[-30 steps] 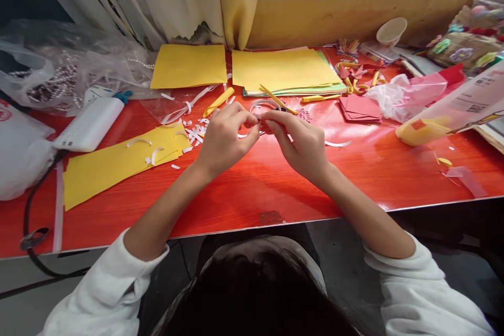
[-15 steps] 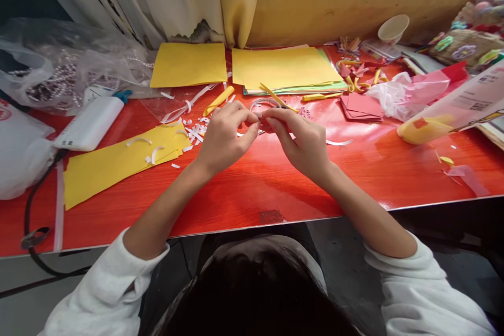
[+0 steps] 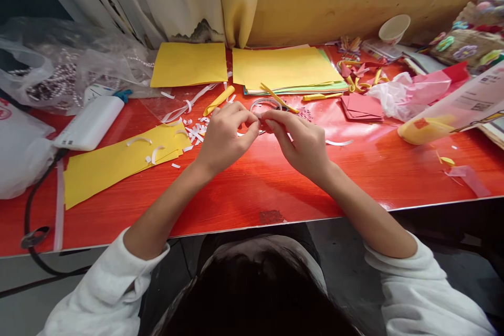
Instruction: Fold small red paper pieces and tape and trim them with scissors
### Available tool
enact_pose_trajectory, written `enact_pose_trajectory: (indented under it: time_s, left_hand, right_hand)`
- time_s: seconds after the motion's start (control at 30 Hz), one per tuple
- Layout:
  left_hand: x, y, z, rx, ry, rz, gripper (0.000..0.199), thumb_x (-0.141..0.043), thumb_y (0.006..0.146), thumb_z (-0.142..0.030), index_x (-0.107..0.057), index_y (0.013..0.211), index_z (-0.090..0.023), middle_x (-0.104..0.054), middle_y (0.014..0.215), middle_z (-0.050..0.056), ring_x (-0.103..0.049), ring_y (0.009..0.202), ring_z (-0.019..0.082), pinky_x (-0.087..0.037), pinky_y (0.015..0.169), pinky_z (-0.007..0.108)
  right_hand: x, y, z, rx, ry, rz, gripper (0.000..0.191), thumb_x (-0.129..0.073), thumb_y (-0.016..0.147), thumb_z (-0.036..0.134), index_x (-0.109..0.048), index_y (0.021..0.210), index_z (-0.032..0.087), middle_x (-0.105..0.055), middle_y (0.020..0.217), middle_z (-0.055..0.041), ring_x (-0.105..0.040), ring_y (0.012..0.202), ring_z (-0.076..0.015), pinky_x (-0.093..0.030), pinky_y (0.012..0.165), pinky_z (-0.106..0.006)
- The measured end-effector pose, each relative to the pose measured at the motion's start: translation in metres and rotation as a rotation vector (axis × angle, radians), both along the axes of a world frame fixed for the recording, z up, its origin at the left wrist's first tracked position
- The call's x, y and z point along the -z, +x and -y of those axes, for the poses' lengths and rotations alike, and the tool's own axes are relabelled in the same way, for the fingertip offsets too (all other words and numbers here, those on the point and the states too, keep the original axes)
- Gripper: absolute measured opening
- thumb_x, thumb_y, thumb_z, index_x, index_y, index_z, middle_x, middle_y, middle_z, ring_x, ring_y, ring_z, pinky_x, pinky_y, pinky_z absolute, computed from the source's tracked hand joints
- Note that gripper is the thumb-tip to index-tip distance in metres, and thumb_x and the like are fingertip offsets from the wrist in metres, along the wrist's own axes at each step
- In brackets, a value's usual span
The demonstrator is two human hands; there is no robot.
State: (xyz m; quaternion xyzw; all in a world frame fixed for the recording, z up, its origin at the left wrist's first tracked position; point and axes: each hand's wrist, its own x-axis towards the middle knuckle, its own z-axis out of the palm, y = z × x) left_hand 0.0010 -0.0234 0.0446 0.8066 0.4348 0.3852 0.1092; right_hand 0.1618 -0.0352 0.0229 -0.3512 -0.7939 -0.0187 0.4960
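My left hand (image 3: 227, 134) and my right hand (image 3: 302, 142) meet over the red table, thumbs and forefingers pinched almost tip to tip. Both are closed on something small, mostly covered by the fingertips, that I cannot make out. Just behind the fingertips lies a clear ring like a roll of tape (image 3: 264, 101). A thin yellow paper strip (image 3: 279, 97) slants across beside it, above my right fingers. Left of my left hand are a rolled yellow paper piece (image 3: 219, 101) and many white paper scraps (image 3: 196, 133).
Yellow paper sheets (image 3: 189, 64) and a paper stack (image 3: 283, 67) lie at the back. Long yellow strips (image 3: 122, 165) and a white power bank (image 3: 90, 123) sit left. On the right are red paper squares (image 3: 361, 107), a plastic bag (image 3: 397, 94) and a paper cup (image 3: 394, 29).
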Motion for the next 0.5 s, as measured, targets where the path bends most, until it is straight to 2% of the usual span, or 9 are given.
enact_pose_trajectory:
  time_s: [0.33,0.5]
  left_hand:
    - [-0.0008,0.0002,0.0007,0.010,-0.010,-0.004,0.013,-0.051,0.081,-0.016,-0.058,0.070,-0.019,-0.061,0.079,0.001,-0.055,0.079,0.015,-0.041,0.078,0.033]
    - [-0.0010,0.0001,0.0012,0.006,0.042,0.011,0.013,-0.051,0.081,-0.016,-0.056,0.070,-0.019,-0.059,0.076,0.000,-0.055,0.076,0.014,-0.041,0.077,0.033]
  right_hand:
    - [-0.0001,-0.0003,-0.0002,0.010,0.010,-0.007,0.018,-0.043,0.092,0.014,-0.058,0.101,0.019,-0.070,0.091,-0.0036,-0.068,0.079,-0.0120,-0.056,0.070,-0.024]
    - [-0.0009,0.0012,-0.0017,-0.018,-0.124,-0.130,0.018,-0.041,0.094,0.019,-0.058,0.100,0.019,-0.070,0.092,-0.0030,-0.069,0.080,-0.0117,-0.057,0.070,-0.024]
